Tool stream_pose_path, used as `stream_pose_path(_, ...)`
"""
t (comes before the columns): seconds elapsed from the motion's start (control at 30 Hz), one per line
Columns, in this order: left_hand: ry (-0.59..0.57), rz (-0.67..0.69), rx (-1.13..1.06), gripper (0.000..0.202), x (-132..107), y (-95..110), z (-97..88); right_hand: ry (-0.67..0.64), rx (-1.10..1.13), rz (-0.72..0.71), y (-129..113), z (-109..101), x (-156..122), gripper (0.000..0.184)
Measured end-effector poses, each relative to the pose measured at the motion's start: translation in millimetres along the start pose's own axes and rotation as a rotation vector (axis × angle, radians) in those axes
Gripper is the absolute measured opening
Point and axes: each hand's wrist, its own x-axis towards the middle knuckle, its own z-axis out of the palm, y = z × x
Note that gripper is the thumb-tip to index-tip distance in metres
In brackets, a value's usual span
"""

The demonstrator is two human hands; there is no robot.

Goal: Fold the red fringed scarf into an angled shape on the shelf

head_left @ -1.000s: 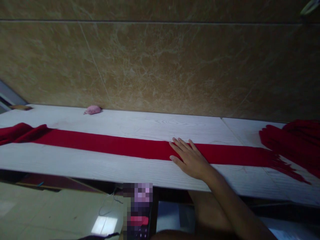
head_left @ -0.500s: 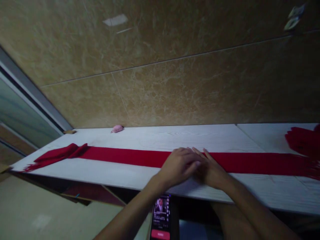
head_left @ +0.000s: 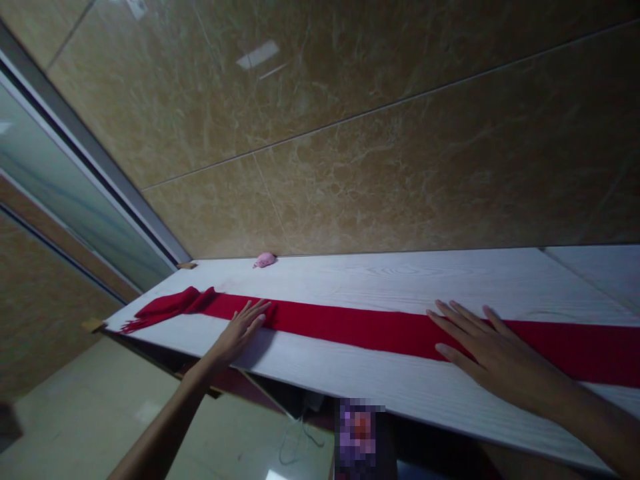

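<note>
A long red scarf [head_left: 350, 325] lies stretched flat along a white wooden tabletop [head_left: 380, 277]. Its fringed left end is bunched near the table's left corner [head_left: 165, 308]. My left hand [head_left: 240, 331] rests flat on the scarf toward the left, fingers stretched out. My right hand [head_left: 493, 357] lies flat on the scarf toward the right, fingers spread. Neither hand holds anything.
A small pink object [head_left: 265, 259] lies against the brown marble wall [head_left: 350, 147] at the back of the table. A phone [head_left: 360, 437] sits below the table's front edge. A glass panel with a metal frame [head_left: 75, 180] stands at the left. Tiled floor lies below.
My left hand has slid far left along the scarf and my right hand has slid right. They were together at the middle half a second ago. The view has turned leftward.
</note>
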Motion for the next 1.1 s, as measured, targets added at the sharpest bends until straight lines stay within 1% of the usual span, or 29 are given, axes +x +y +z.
stream_pose_path(0.07, -0.016, -0.035, 0.009, 0.058, -5, -9, 0.5, 0.004, 0.012, -0.003, 9, 0, -9, 0.062)
stream_pose_path(0.17, -0.033, -0.044, 0.032, 0.056, -11, -12, 3.3, 0.007, 0.018, -0.033, 33, 4, -27, 0.065)
stream_pose_path(0.23, -0.036, 0.002, 0.040, 0.053, -13, -8, 4.0, -0.001, 0.008, -0.019, 53, 6, -37, 0.066)
stream_pose_path(0.3, -0.030, 0.051, 0.050, 0.051, -15, -3, 3.2, 0.007, 0.003, 0.007, 66, 5, -40, 0.065)
stream_pose_path(0.33, -0.018, 0.070, 0.056, 0.050, -15, 0, 2.5, 0.014, 0.006, 0.024, 68, 3, -37, 0.064)
stream_pose_path(0.37, 0.003, 0.091, 0.058, 0.048, -14, 4, 1.9, 0.024, 0.018, 0.033, 64, -1, -31, 0.064)
stream_pose_path(0.4, 0.031, 0.118, 0.052, 0.046, -13, 7, 1.4, 0.030, 0.037, 0.030, 55, -5, -23, 0.065)
stream_pose_path(0.47, 0.090, 0.207, 0.012, 0.040, -11, 14, 1.3, 0.026, 0.094, -0.001, 22, -15, 2, 0.066)
stream_pose_path(0.5, 0.110, 0.265, -0.012, 0.035, -9, 18, 1.5, 0.000, 0.132, -0.063, -1, -19, 18, 0.069)
stream_pose_path(0.57, 0.128, 0.374, -0.044, 0.026, -8, 23, 2.0, -0.049, 0.200, -0.160, -50, -26, 50, 0.065)
stream_pose_path(0.63, 0.140, 0.435, -0.040, 0.020, -8, 27, 1.8, -0.116, 0.272, -0.252, -95, -27, 80, 0.060)
stream_pose_path(0.67, 0.152, 0.445, -0.025, 0.018, -8, 28, 1.4, -0.148, 0.304, -0.289, -113, -25, 93, 0.059)
stream_pose_path(0.73, 0.167, 0.452, 0.007, 0.018, -9, 29, 0.3, -0.213, 0.332, -0.345, -139, -17, 113, 0.059)
stream_pose_path(0.8, 0.168, 0.458, 0.051, 0.019, -10, 29, -0.2, -0.256, 0.328, -0.372, -151, -7, 125, 0.061)
stream_pose_path(0.93, 0.191, 0.501, 0.152, 0.021, -9, 29, 1.7, -0.262, 0.325, -0.362, -155, 12, 131, 0.066)
stream_pose_path(1.0, 0.237, 0.521, 0.178, 0.019, -7, 30, 3.1, -0.239, 0.324, -0.356, -155, 18, 130, 0.065)
stream_pose_path(1.1, 0.359, 0.541, 0.179, 0.016, -5, 32, 4.2, -0.149, 0.309, -0.369, -155, 23, 127, 0.056)
